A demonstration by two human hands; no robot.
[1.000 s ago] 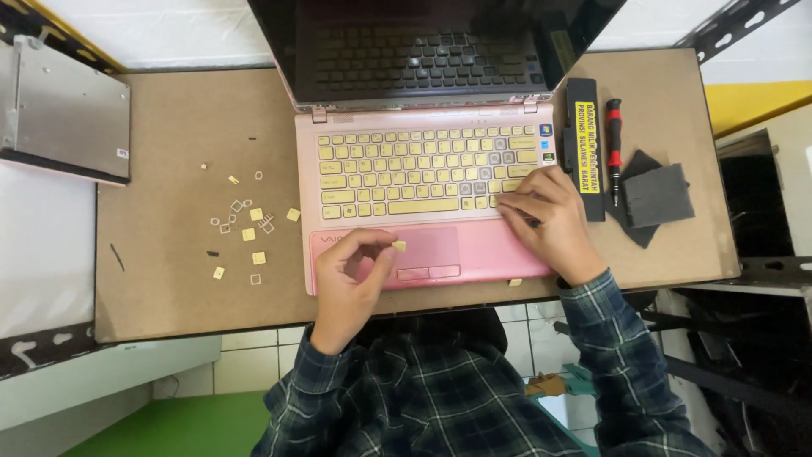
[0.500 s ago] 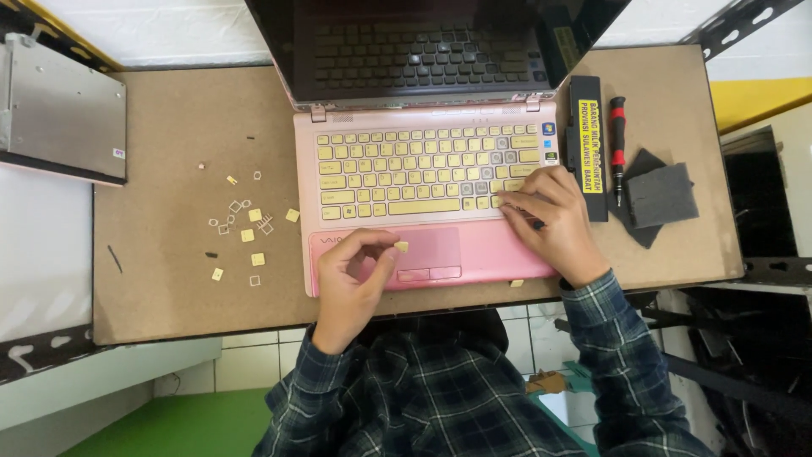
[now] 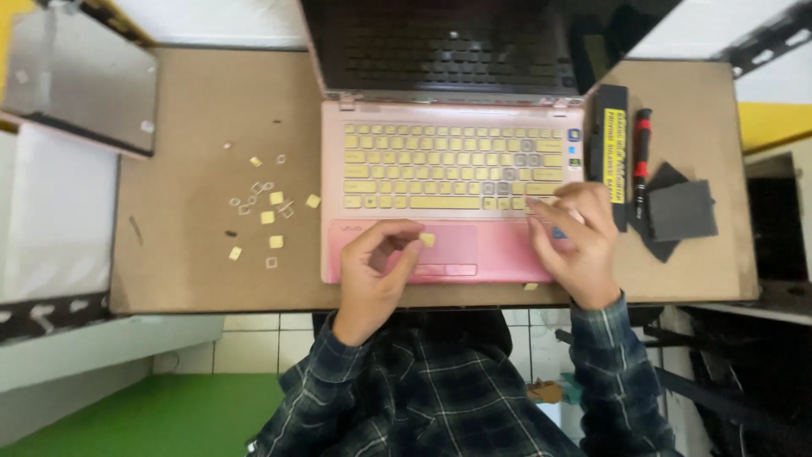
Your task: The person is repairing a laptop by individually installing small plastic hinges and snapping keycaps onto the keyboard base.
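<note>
Currently listed: pink laptop (image 3: 452,254), open on brown board (image 3: 194,127). Left hand (image 3: 376,271), resting unmoved over the touchpad, is closed on a small yellow keycap (image 3: 428,240), pinched at the fingertips. Right hand (image 3: 575,241), curled and empty, has been drawn slightly back from the keyboard's lower right corner. Loose keycaps (image 3: 271,218) are scattered to the left. A red-handled screwdriver (image 3: 642,161) lies at right.
</note>
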